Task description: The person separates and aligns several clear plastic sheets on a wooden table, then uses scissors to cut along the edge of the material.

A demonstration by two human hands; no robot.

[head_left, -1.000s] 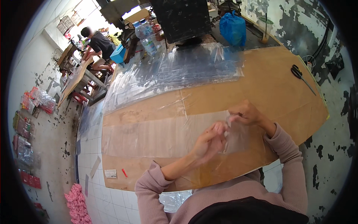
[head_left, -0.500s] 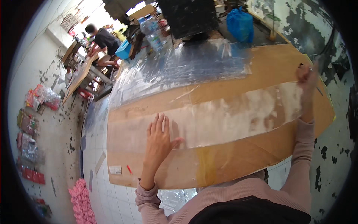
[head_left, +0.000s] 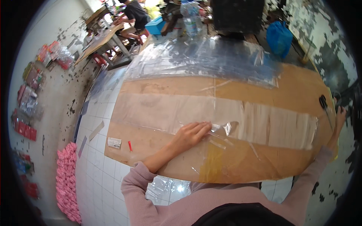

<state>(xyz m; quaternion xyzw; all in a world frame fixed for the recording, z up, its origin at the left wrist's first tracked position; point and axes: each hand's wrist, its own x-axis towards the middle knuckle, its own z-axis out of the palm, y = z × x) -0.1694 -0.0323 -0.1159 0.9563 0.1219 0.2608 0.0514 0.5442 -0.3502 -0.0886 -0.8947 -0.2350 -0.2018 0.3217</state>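
Observation:
A long strip of clear plastic sheet (head_left: pixel 279 126) lies across the brown cardboard-covered table (head_left: pixel 264 162). My left hand (head_left: pixel 194 133) is closed at the strip's near edge, around its middle, where the film lifts and wrinkles by the fingertips. My right hand (head_left: pixel 340 115) is out at the table's right edge, beyond the strip's end. Its fingers are small and partly hidden, so I cannot make out whether they hold anything. Black-handled scissors (head_left: pixel 323 102) lie on the cardboard just left of that hand.
A wide stack of clear plastic sheets (head_left: pixel 196 62) covers the table's far side. Behind it stand a plastic bottle (head_left: pixel 189 20), a black box (head_left: pixel 237 15) and a blue bag (head_left: pixel 279 37). A red pen-like piece (head_left: pixel 130 146) and white label (head_left: pixel 114 142) lie left. Another person (head_left: pixel 135 13) sits far left.
My left hand went from flat and spread on the strip to closed at its near edge. My right hand moved from the strip's far right end down to the table's right edge. The view shifted.

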